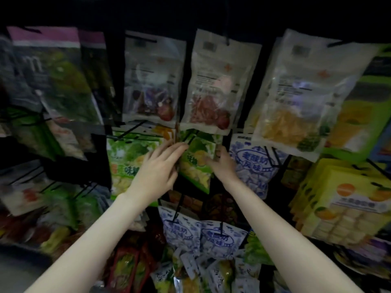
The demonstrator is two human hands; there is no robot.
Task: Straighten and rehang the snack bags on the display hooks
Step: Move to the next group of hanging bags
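At the bottom edge of the display rack, loose packets [203, 275] lie heaped in a jumble below my forearms. Just above them two blue-and-white bags [218, 237] hang side by side on black hooks [221, 227].

Both my arms reach up to the middle of the rack, where I handle a green snack bag [197, 163] that hangs tilted, its lower corner swung to the right. My left hand [157, 170] lies against the bag's left edge with fingers extended, the fingertips reaching its upper corner. My right hand [222, 163] grasps the bag's right edge, fingers curled over the front of it. A second green bag [129, 159] of the same kind hangs just beside it on the left, partly behind my left hand. To the right, touching my right wrist, hangs another blue-and-white bag [254, 163].

Near the rack's right edge sits a row of yellow packs [342, 204] with orange fruit printed on them.

Along the top row hang three pale, clear-windowed bags: one with dark red pieces [152, 81], one with red strips [215, 85], and one with yellow slices [306, 92], this last tilted. At the upper left corner, blurred green bags [55, 75] with purple headers hang at a slant.
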